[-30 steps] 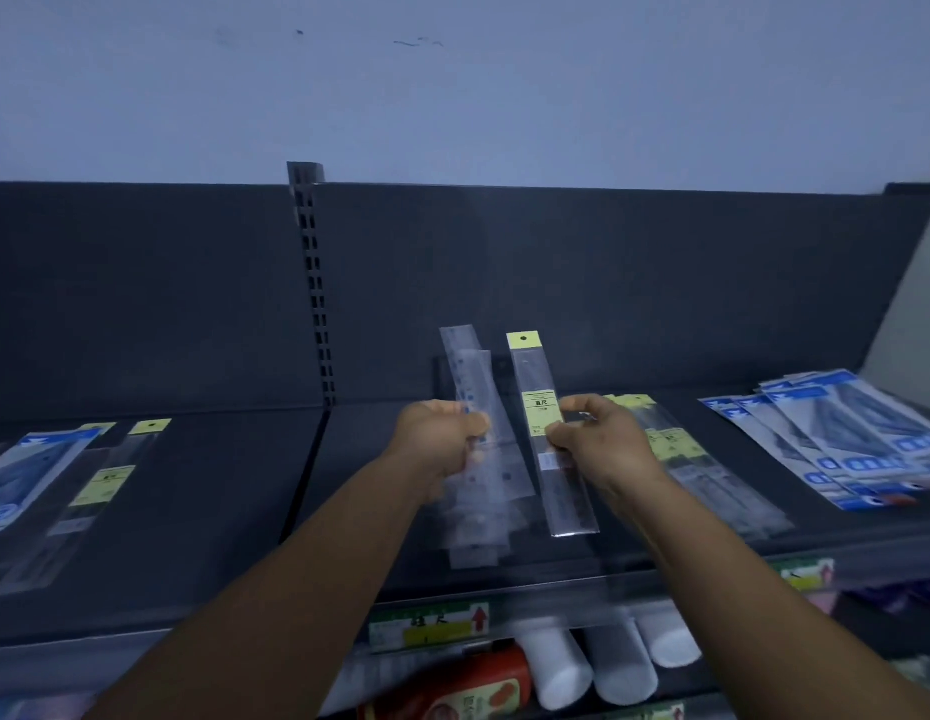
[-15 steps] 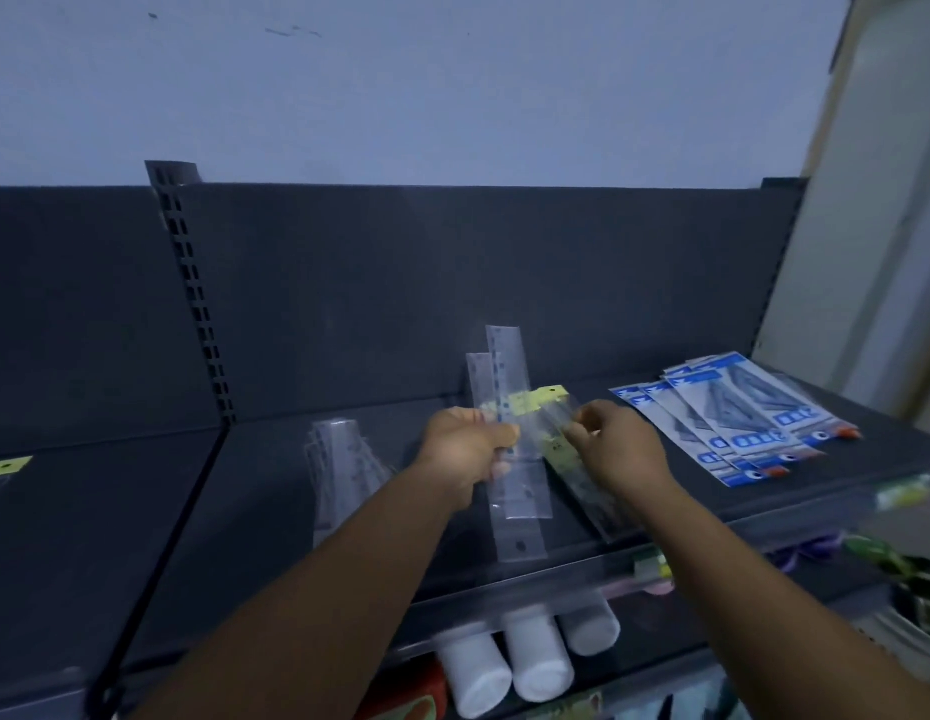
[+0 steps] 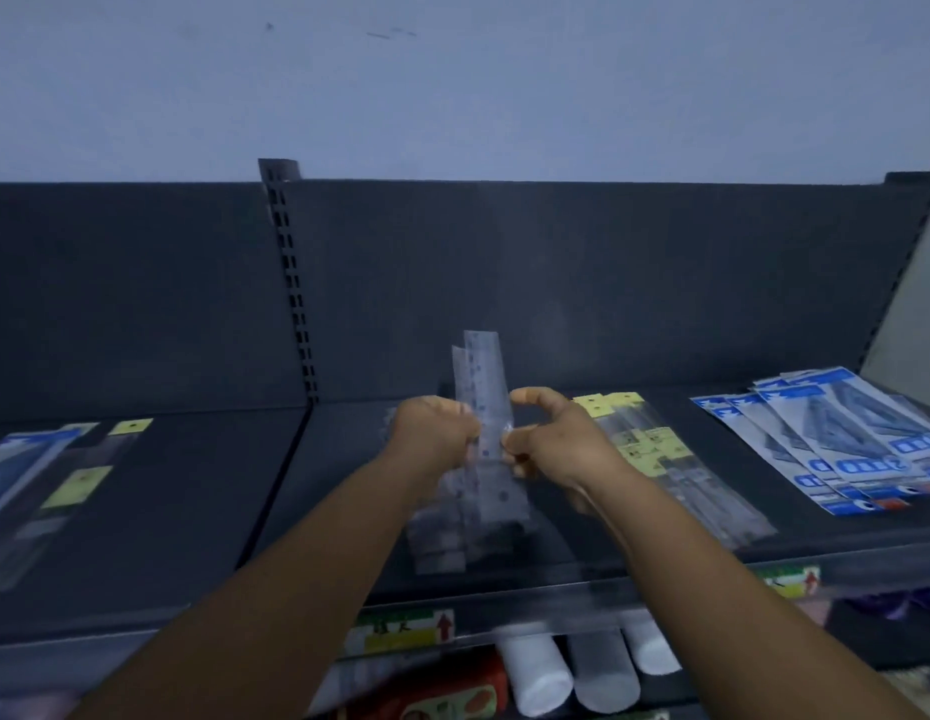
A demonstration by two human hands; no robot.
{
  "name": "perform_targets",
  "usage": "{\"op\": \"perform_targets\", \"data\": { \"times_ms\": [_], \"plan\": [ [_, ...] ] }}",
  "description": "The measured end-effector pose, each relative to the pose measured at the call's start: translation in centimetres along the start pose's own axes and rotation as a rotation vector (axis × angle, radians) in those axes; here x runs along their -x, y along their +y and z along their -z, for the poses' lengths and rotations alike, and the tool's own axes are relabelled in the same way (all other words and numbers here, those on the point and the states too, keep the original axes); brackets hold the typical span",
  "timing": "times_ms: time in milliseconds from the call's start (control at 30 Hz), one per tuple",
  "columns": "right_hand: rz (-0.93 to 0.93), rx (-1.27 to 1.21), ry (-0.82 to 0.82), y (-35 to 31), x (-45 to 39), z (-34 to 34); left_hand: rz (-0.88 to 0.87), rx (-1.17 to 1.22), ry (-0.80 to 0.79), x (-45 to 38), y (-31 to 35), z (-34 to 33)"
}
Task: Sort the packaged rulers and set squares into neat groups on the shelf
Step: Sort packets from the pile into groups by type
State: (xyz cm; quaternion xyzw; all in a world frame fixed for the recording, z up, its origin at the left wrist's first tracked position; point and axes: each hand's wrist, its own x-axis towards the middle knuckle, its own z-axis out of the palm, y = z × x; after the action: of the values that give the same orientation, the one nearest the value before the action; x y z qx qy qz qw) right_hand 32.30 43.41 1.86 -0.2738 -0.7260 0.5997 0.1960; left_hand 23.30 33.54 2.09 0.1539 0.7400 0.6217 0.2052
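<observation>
Head view: both hands meet over the middle of the dark shelf (image 3: 504, 579). The left hand (image 3: 436, 433) grips a small bundle of clear packaged rulers (image 3: 483, 402), its fingers curled round the bundle's left edge. At least two rulers stand upright in it, their tops overlapping; motion blur hides any exact count lower down. The right hand (image 3: 559, 444) pinches the bundle's right edge between thumb and curled fingers.

Just right of the hands, a group of yellow-tagged ruler packs (image 3: 655, 454) lies flat on the shelf, fanned toward the near right; three yellow header tags show at its far end, and the right forearm covers part of it. Further right, a fan of blue-and-white set square packs (image 3: 837, 444) lies overlapped; about five headers show.

On the left shelf section lie one blue pack (image 3: 16, 470) and two yellow-labelled packs (image 3: 83, 483).

On the lower shelf, three white rolls (image 3: 598, 672) lie side by side, with one red package (image 3: 452, 693) to their left.
</observation>
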Motion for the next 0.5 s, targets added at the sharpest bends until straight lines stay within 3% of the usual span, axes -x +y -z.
{"op": "perform_targets", "data": {
  "times_ms": [233,400,500],
  "plan": [
    [0.074,0.462,-0.112,0.1,-1.5,-4.2,-0.059,-0.321,0.202,-1.0,-2.7,4.4],
    [0.125,0.893,-0.169,0.3,-1.2,-5.4,-0.153,-0.792,0.188,-1.1,-4.0,5.0],
    [0.153,1.037,-0.159,0.3,-0.7,-6.0,-0.218,-0.932,0.172,-1.1,-4.6,5.6]
  ]
}}
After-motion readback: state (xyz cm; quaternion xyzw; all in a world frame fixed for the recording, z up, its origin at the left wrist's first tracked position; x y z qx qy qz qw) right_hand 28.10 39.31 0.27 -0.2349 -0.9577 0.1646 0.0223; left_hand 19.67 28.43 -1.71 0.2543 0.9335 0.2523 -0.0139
